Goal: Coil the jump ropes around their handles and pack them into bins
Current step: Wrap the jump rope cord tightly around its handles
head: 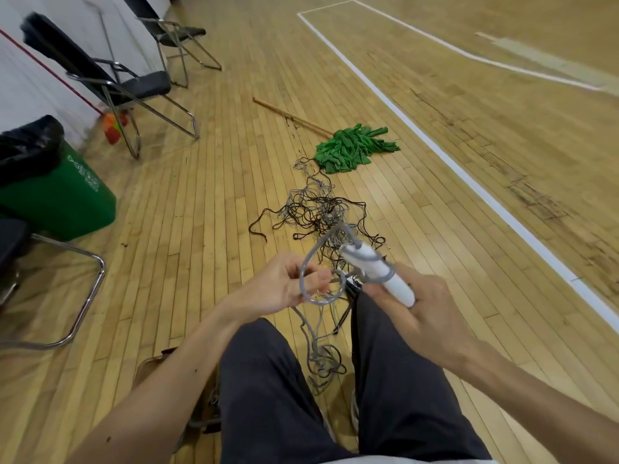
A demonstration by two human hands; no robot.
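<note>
My right hand [425, 306] grips a white jump rope handle [378, 272] that points up and to the left. A grey rope [310, 262] is wound once or twice round the handle and arcs over to my left hand [284, 284], whose fingers pinch a loop of it. Both hands are above my knees. A tangled pile of grey and dark ropes [321, 212] lies on the wooden floor just beyond my hands. More rope [321, 360] trails down between my legs.
A green bin with a black liner [57, 192] stands at the left. Folding chairs [124, 85] line the wall, and a chair frame [83, 296] sits near my left side. A green mop [355, 147] lies beyond the rope pile. White court lines [469, 179] run along the right.
</note>
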